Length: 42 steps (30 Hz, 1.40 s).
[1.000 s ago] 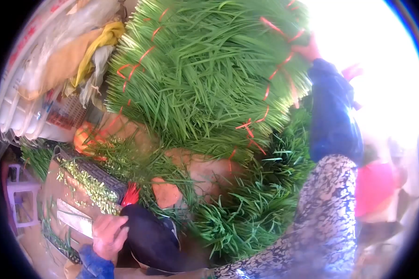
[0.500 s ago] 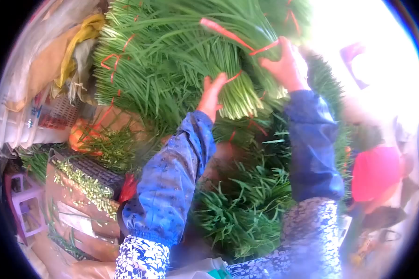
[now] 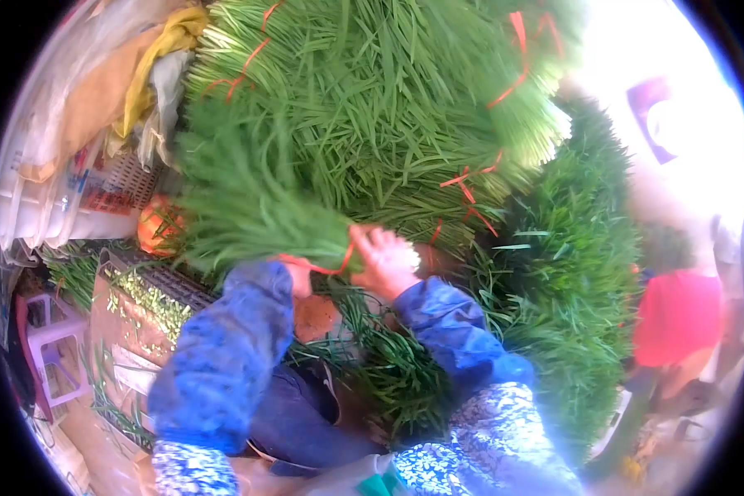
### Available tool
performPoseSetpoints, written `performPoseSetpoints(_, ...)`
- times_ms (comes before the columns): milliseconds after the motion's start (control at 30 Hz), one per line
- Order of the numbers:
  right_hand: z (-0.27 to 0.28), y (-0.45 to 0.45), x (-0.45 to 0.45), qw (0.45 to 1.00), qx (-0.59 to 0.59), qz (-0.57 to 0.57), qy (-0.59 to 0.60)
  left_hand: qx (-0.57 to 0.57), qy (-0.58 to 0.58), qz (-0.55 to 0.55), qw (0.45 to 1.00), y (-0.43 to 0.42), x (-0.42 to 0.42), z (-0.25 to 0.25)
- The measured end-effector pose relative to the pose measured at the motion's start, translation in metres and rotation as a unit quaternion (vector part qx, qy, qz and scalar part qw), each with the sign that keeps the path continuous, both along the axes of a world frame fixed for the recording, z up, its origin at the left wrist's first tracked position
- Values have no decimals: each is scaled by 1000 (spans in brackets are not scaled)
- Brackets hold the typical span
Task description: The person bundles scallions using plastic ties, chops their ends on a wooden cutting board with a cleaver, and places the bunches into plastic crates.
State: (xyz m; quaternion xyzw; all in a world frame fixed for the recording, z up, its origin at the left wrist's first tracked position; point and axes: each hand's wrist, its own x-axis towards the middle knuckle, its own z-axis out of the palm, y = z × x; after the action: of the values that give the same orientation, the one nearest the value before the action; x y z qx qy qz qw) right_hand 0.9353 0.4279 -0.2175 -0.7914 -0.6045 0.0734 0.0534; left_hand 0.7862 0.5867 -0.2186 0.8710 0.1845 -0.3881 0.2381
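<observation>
A bunch of garlic chives [image 3: 256, 217] lies across in front of me, its leaves spreading left and its pale cut ends on the right. Around its stems runs a red tie [image 3: 339, 269]. My right hand [image 3: 386, 260] is closed on the stem end beside the tie. At the underside of the bunch, my left hand [image 3: 300, 278] grips it near the tie; most of its fingers are hidden. Behind stands a big pile of chives [image 3: 372, 107] in bunches bound with red ties. Loose dark green leaves [image 3: 405, 372] lie below my hands.
More chives [image 3: 579, 248] are stacked on the right. At left are a cutting-strewn crate [image 3: 153, 306], a purple plastic stool [image 3: 58, 347], an orange-red bag [image 3: 159, 225] and a yellow cloth or bag [image 3: 161, 58]. A pink-red item [image 3: 678, 318] appears at far right.
Both hands have come down toward me from the pile, carrying a tied bunch of chives now turned with its leaves to the left. My legs now show below.
</observation>
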Motion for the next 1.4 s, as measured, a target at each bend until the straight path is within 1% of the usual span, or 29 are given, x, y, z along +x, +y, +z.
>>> performPoseSetpoints(33, -20, -4, -9, 1000, -10, 29, -1, -17, -49, -9, 999, 5, -16, 13)
performPoseSetpoints(67, -40, -6, -18, 998, -18, 58, -1, -42, -35, -5, 999, 8, -24, 30)
performPoseSetpoints(100, -55, -5, -31, 992, -96, 73, -33, -98, -42, -6, 994, 14, -32, 39)
performPoseSetpoints(133, -68, -9, -37, 986, -144, 85, 11, -156, -50, -6, 986, 21, -39, 46)
performPoseSetpoints(200, -66, -10, -37, 974, -203, 61, 85, -152, -261, 60, 952, 29, -67, 62)
performPoseSetpoints(267, -44, -4, -29, 976, -172, 58, 118, -70, -317, 75, 943, 45, -83, 88)
performPoseSetpoints(300, -35, 7, -19, 964, -205, 63, 155, -63, -289, 107, 949, 50, -91, 107)
performPoseSetpoints(333, -6, 20, -18, 951, -259, 34, 163, 6, -389, 112, 914, 52, -105, 102)
performPoseSetpoints(367, 7, 26, -10, 944, -229, 36, 235, 55, -449, 86, 888, 52, -112, 98)
performPoseSetpoints(400, 20, 28, -2, 934, -194, 34, 298, 65, -425, 80, 899, 42, -110, 120)
performPoseSetpoints(433, 40, 29, 1, 936, -193, 36, 293, 120, -453, 26, 883, 36, -111, 124)
performPoseSetpoints(467, 62, 28, 2, 871, -209, -34, 443, 146, -510, -14, 847, 26, -108, 131)
performPoseSetpoints(500, 83, 25, -2, 777, -220, -105, 581, 154, -522, -43, 838, 15, -106, 140)
performPoseSetpoints(533, 108, 24, -2, 780, -219, -101, 578, 180, -513, -79, 836, 2, -100, 148)
performPoseSetpoints(600, 151, 14, -13, 681, -177, -153, 694, 188, -546, -121, 807, -14, -93, 160)
performPoseSetpoints(633, 162, 13, -14, 664, -159, -125, 720, 242, -564, -145, 776, -18, -90, 162)
performPoseSetpoints(700, 202, 16, -21, 715, -142, -31, 684, 288, -643, -140, 696, -26, -77, 154)
performPoseSetpoints(800, 255, 21, -42, 778, -107, 72, 615, 302, -715, -160, 610, -17, -102, 214)
performPoseSetpoints(867, 282, 25, -68, 806, -80, 118, 575, 387, -755, -220, 481, -4, -121, 248)
performPoseSetpoints(933, 298, 36, -99, 818, -52, 155, 552, 440, -754, -253, 418, 0, -163, 285)
performPoseSetpoints(1000, 304, 52, -145, 825, -35, 171, 538, 457, -737, -245, 433, -5, -235, 318)
performPoseSetpoints(1033, 297, 61, -162, 823, -30, 172, 541, 456, -720, -229, 471, -10, -263, 327)
performPoseSetpoints(1100, 269, 86, -201, 827, -38, 160, 537, 516, -616, -79, 590, -36, -329, 333)
performPoseSetpoints(1133, 248, 95, -224, 834, -48, 157, 527, 565, -472, 11, 677, -57, -377, 343)
performPoseSetpoints(1167, 166, 120, -233, 813, -29, 290, 503, 535, -458, 15, 710, -63, -391, 346)
performPoseSetpoints(1200, 149, 104, -261, 854, -11, 311, 418, 438, -509, 65, 738, -55, -409, 327)
performPoseSetpoints(1267, 116, 72, -317, 911, 28, 339, 232, 443, -487, 52, 751, -57, -426, 296)
performPoseSetpoints(1333, 30, 77, -337, 891, 6, 454, 20, 251, -439, 283, 815, -46, -442, 230)
performPoseSetpoints(1400, 43, 49, -364, 942, 35, 332, 12, 190, -398, 383, 811, -44, -460, 176)
